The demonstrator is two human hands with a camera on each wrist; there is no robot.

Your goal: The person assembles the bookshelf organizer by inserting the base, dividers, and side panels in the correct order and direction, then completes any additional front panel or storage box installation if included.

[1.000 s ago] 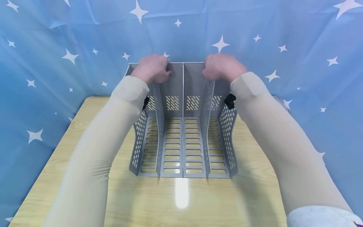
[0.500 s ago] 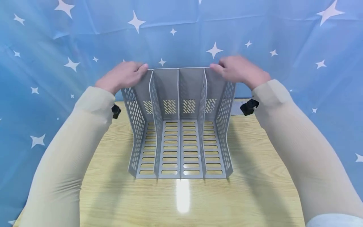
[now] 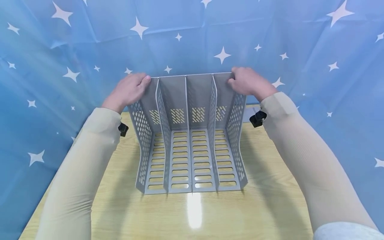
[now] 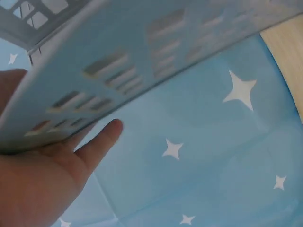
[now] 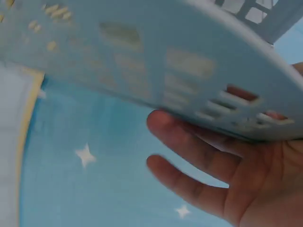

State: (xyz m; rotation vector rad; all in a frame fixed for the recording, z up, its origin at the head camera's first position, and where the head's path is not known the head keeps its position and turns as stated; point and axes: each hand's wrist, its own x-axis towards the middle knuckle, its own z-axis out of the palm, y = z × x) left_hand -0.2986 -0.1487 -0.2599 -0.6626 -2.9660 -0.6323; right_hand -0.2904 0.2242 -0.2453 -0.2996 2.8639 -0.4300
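A grey plastic file rack [image 3: 174, 95] with several upright compartments stands on the wooden table, its open front toward me and its slotted base showing. At the rack's upper left corner, my left hand [image 3: 127, 90] grips the edge, thumb on top. The opposite upper corner is held by my right hand [image 3: 251, 82]. In the left wrist view, the left hand [image 4: 47, 184] wraps the corner beside the perforated side panel [image 4: 132, 52]. Fingers of the right hand [image 5: 227, 175] reach along the rack's back in the right wrist view, partly hidden by the panel [image 5: 189, 71].
The wood-grain table [image 3: 222, 216] carries the rack and a bright light reflection. Behind it hangs a blue curtain [image 3: 192, 50] with white stars. A pale flat thing [image 3: 248, 113] lies behind the rack at right. A black wrist camera [image 3: 258, 119] sits below the right cuff.
Both hands have moved outward from the inner part of the top edge to the rack's two upper corners. The rack has turned slightly, and the head view has shifted a little.
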